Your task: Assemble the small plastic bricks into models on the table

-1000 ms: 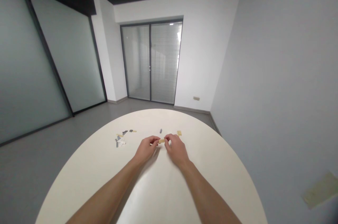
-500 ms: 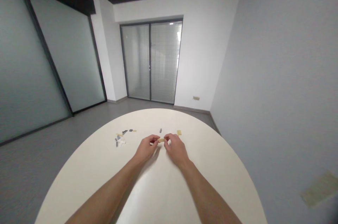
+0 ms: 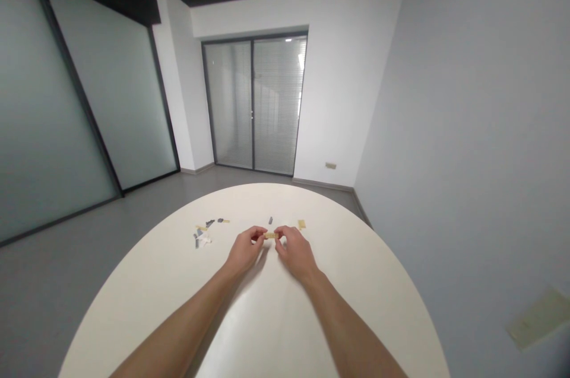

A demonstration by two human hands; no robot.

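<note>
Tan piece (image 3: pixel 271 235) up in the middle of it all, held just over the table (image 3: pixel 365 283), nearer the far edge than the near side! Left hand (image 3: pixel 244 250) has one end, thumb and fingers pinching it; right hand (image 3: pixel 297 252) has the other, fingers closed on that tip the same way. Only a short stretch of tan shows in the gap between them (too small to read any detail on it).

Just beyond the hands, toward the far edge, lies a grey block (image 3: pixel 271 220), on its own. Over to its right, just past the right hand's knuckles, a flat yellow piece (image 3: pixel 301 224) rests on the table.

Now across to the left edge, where the loose bits gather! White scraps (image 3: pixel 204 240) sit in a little heap, with a grey strip (image 3: pixel 196 241) at the side facing the left edge. Beyond them, toward the far edge, comes a yellow strip (image 3: pixel 202 228), with dark bits (image 3: pixel 210 223) just beside it. A little farther right, a dark lump (image 3: pixel 220 220) lies against a thin yellow stick (image 3: pixel 227 221), all of this group well apart from the left hand.
</note>
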